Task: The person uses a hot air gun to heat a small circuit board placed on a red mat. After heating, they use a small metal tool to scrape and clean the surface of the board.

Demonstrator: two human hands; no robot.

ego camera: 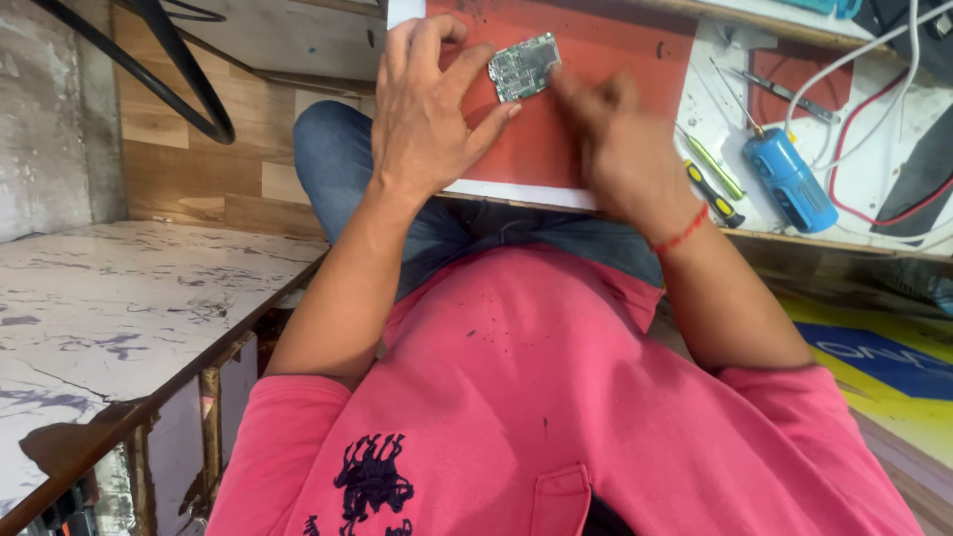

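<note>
White workbench [874,184] carries red mat [615,60], screwdrivers [713,194]

This looks like a small electronics repair workshop. Under the hands lies a red work mat [606,60] with a green circuit board [524,67]; just right of the right hand [620,149] sit screwdrivers [713,179], tweezers [784,92], a blue cylinder [791,181] and loose cables [874,199].

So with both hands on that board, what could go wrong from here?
The board is only pinched at its edge by the left hand on the red mat; it could skid. The right hand is blurred, so a slip might scrape components. The screwdrivers by that wrist could get knocked off the bench.
</note>
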